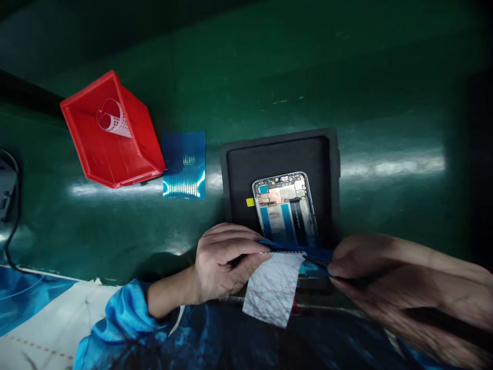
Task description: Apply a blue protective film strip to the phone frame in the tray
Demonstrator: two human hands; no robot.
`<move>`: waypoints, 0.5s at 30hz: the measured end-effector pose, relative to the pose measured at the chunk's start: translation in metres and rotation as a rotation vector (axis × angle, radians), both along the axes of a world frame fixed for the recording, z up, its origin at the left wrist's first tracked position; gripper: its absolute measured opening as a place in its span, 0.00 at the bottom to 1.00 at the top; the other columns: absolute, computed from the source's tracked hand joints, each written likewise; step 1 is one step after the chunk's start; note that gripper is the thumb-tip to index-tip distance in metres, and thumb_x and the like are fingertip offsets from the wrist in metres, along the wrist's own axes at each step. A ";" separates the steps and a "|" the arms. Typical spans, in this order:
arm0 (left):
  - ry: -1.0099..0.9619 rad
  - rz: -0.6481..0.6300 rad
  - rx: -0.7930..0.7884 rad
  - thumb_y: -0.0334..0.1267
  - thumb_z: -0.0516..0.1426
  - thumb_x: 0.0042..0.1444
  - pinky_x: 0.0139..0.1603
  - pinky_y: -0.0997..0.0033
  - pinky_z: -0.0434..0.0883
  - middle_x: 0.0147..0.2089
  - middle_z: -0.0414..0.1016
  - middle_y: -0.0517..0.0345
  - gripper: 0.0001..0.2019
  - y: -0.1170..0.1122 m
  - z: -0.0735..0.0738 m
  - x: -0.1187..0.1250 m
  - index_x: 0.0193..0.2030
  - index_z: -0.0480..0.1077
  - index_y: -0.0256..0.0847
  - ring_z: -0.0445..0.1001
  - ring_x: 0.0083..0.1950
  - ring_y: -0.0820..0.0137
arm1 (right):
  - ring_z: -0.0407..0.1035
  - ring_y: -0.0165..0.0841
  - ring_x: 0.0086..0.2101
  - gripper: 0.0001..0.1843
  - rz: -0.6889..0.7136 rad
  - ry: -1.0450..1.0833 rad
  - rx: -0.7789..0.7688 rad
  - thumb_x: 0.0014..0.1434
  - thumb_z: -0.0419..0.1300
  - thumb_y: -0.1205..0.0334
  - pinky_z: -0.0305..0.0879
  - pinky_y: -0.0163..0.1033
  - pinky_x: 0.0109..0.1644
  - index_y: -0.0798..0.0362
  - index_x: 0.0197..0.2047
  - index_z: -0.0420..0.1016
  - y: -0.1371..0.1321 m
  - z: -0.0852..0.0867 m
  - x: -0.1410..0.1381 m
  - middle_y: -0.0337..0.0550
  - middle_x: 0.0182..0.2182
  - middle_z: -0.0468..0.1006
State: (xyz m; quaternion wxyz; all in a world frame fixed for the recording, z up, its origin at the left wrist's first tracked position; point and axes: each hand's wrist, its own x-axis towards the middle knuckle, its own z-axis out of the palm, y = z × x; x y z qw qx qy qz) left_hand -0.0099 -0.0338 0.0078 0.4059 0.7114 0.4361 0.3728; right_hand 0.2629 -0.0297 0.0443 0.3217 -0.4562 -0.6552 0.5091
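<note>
An opened phone (pixel 285 208) with its circuit board and blue strips exposed lies in a black foam tray (pixel 234 169) on the green bench. My left hand (pixel 223 262) pinches the left end of a thin blue strip (pixel 292 248) that spans the phone's near end. My right hand (pixel 370 264) grips the strip's right end, apparently with a dark slim tool. A crinkled white sheet (pixel 273 288) hangs down from the strip between both hands. A small yellow tab (pixel 250 202) sticks out at the phone's left edge.
A red plastic bin (pixel 115 149) holding a curled white perforated liner stands tilted at the back left. A blue dotted sheet (pixel 184 164) lies beside it. A dark device with a cable (pixel 7 195) sits at the left edge. White paper (pixel 38 318) lies at the lower left.
</note>
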 end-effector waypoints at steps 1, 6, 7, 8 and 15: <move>0.001 0.000 0.000 0.33 0.69 0.65 0.45 0.66 0.90 0.38 0.91 0.58 0.04 0.000 0.000 0.000 0.44 0.80 0.44 0.91 0.40 0.65 | 0.85 0.34 0.31 0.11 0.046 -0.008 0.033 0.59 0.73 0.64 0.81 0.28 0.36 0.42 0.32 0.75 0.000 0.000 0.001 0.39 0.33 0.84; 0.002 0.006 0.003 0.32 0.69 0.64 0.46 0.66 0.90 0.38 0.91 0.58 0.05 0.001 -0.001 0.000 0.44 0.80 0.44 0.91 0.40 0.65 | 0.84 0.35 0.30 0.13 0.045 -0.015 0.044 0.60 0.72 0.65 0.82 0.30 0.35 0.42 0.33 0.71 0.000 -0.002 0.007 0.39 0.34 0.82; -0.001 0.008 0.003 0.33 0.69 0.65 0.46 0.67 0.90 0.38 0.91 0.58 0.04 0.001 -0.001 0.000 0.44 0.80 0.43 0.91 0.40 0.65 | 0.83 0.35 0.30 0.13 0.042 -0.009 0.048 0.61 0.71 0.64 0.82 0.31 0.35 0.42 0.33 0.71 0.000 -0.003 0.008 0.39 0.34 0.82; -0.001 0.007 0.002 0.34 0.69 0.65 0.46 0.67 0.90 0.38 0.91 0.58 0.04 0.001 0.000 0.000 0.43 0.80 0.43 0.91 0.40 0.65 | 0.83 0.35 0.31 0.12 0.054 -0.003 0.057 0.62 0.71 0.63 0.82 0.31 0.35 0.42 0.33 0.71 0.000 -0.004 0.008 0.40 0.35 0.82; 0.013 0.004 -0.003 0.32 0.69 0.65 0.45 0.66 0.90 0.39 0.91 0.60 0.05 0.001 0.001 0.000 0.44 0.79 0.45 0.91 0.40 0.64 | 0.79 0.32 0.29 0.19 -0.275 -0.111 -0.041 0.69 0.64 0.54 0.76 0.29 0.31 0.43 0.26 0.66 -0.014 0.014 -0.025 0.39 0.30 0.77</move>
